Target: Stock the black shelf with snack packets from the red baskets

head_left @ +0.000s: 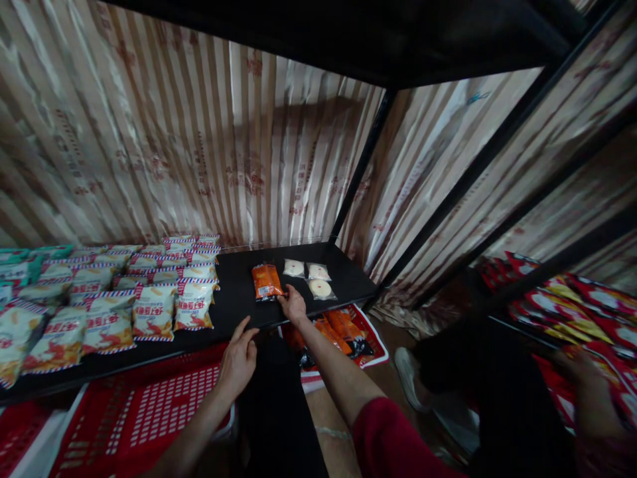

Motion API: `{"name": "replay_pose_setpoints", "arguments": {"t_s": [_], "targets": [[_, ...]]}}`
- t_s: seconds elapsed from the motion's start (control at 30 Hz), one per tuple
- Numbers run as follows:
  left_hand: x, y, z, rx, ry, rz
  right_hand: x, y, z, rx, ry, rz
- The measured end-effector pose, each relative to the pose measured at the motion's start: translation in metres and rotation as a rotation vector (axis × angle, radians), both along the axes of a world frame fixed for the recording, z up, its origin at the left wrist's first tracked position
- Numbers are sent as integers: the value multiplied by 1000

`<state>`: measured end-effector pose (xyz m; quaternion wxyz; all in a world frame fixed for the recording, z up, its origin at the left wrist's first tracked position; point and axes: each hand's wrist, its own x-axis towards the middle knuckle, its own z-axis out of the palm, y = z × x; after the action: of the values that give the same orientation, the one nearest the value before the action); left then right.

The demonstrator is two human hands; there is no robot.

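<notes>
An orange snack packet [267, 281] lies on the black shelf [239, 265]. My right hand [292, 305] is at its lower right corner, with thumb and fingers closed on that corner. Nearer the shelf's front edge, my left hand [239, 358] hovers with its fingers apart and holds nothing. Three clear packets with round white pieces [320, 288] lie to the right of the orange packet. Rows of white snack bags with red print [195, 304] stand on the shelf to the left.
Below the shelf are a red basket [164, 405] and a red-and-white basket [382, 348] holding orange packets [343, 325]. A black post [363, 166] rises at the shelf's corner. At the right, another person's hand [582, 365] is near red and yellow packets [557, 305].
</notes>
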<state>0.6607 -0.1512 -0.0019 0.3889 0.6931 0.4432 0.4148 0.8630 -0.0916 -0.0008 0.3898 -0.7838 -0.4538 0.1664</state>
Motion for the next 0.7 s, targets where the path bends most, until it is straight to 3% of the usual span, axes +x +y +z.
{"name": "replay_pose_setpoints", "arguments": {"t_s": [0.17, 0.3, 0.4, 0.5, 0.6, 0.7], "targets": [[6, -12, -2, -36, -30, 72, -5, -8, 2, 1, 213, -6], [11, -19, 1, -289, -286, 200, -21, -23, 7, 33, 443, 39], [15, -24, 7, -525, -579, 304, -33, -45, 13, 59, 605, 92], [20, -28, 15, -663, -834, 341, -42, -73, 19, 67, 719, 141], [25, -35, 21, -705, -937, 324, -49, -102, 21, 91, 794, 196], [30, -42, 24, -731, -949, 398, -54, -126, 20, 137, 865, 266]]}}
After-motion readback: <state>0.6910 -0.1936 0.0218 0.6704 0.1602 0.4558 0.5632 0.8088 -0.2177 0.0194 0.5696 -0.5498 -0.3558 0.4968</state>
